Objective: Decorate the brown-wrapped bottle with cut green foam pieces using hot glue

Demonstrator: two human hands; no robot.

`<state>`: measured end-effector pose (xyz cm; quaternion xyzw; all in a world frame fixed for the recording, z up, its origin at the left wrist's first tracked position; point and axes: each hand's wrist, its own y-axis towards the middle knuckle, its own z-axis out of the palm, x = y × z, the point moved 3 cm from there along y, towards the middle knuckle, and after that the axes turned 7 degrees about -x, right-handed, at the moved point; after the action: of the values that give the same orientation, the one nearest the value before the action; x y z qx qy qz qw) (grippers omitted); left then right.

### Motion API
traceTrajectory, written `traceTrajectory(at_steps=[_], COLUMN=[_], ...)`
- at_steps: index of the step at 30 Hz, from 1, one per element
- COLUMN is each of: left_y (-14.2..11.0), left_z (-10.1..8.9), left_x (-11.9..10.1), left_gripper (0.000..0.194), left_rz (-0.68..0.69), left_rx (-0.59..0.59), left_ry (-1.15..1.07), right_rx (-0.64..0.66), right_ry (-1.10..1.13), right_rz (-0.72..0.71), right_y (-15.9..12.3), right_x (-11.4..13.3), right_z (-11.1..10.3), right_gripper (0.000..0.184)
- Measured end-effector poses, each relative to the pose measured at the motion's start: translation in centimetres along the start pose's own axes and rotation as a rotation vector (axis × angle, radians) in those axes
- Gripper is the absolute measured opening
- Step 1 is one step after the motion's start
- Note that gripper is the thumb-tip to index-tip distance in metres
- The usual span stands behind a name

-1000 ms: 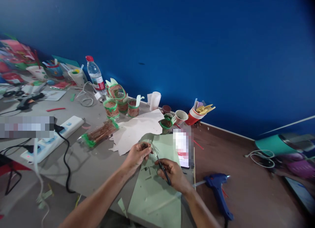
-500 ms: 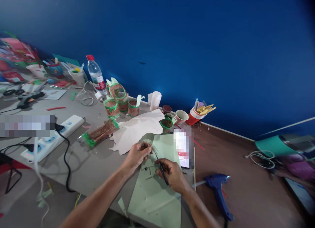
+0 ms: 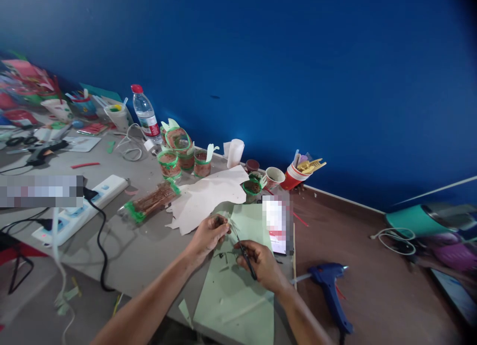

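Over the light green sheet (image 3: 238, 305), my left hand (image 3: 210, 233) is closed in a pinch. What sits between its fingertips is too small to make out. My right hand (image 3: 261, 263) grips a pair of dark-handled scissors (image 3: 249, 265), their thin blades pointing up and left toward the left fingertips. Small dark scraps (image 3: 222, 256) lie on the sheet below both hands. Beyond the left hand lies a white, irregularly cut sheet (image 3: 208, 196).
A blue glue gun (image 3: 331, 290) lies at right, near a lit phone (image 3: 274, 225). Small green-and-brown jars (image 3: 169, 163), a water bottle (image 3: 147, 114) and a red cup of tools (image 3: 294, 177) stand along the blue wall. A power strip (image 3: 82, 208) and cables lie left.
The scissors have shifted slightly between the two frames, with the blades near the left fingertips. Both hands stay in nearly the same place.
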<state>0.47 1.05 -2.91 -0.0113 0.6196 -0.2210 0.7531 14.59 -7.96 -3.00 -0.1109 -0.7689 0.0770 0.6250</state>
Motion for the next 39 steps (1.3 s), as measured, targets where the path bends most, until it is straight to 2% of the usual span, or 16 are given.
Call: traceTrajectory(at_steps=[6,16,18,22,24,32,39], left_y=[-0.3,-1.1,-1.1,-0.9,-0.9,-1.0,-1.2], left_z=[0.3,0.6,0.6,0.3,0.3,0.6,0.9], left_x=[-0.1,0.0,-0.1,-0.6,-0.8,-0.6,-0.4], left_gripper=[0.043,0.043,0.044,0.043,0.043,0.043,0.043], left_rz=[-0.038,-0.035,-0.006,0.087,0.084,0.024,0.027], left_rx=[0.084,0.276,0.256,0.078,0.049,0.123,0.266], left_ry=[-0.013,0.028,0.036,-0.008,-0.022,-0.021,0.062], right_rx=[0.069,0.119,0.121,0.127,0.132,0.121,0.137], right_ry=[0.146,0.196,0.197,0.199,0.193,0.218,0.251], right_rz=[0.067,0.028,0.013,0.003,0.003,-0.001,-0.019], right_y=[-0.2,-0.3,-0.3,-0.1,-0.1,-0.2,-0.3], right_x=[1.2,1.1,0.8,0.2,0.1,0.1,-0.2], right_z=[0.1,-0.3,-0.5,-0.6,-0.5,-0.5,-0.3], right_gripper=[0.046,0.055,0.058,0.062,0.062,0.063,0.061])
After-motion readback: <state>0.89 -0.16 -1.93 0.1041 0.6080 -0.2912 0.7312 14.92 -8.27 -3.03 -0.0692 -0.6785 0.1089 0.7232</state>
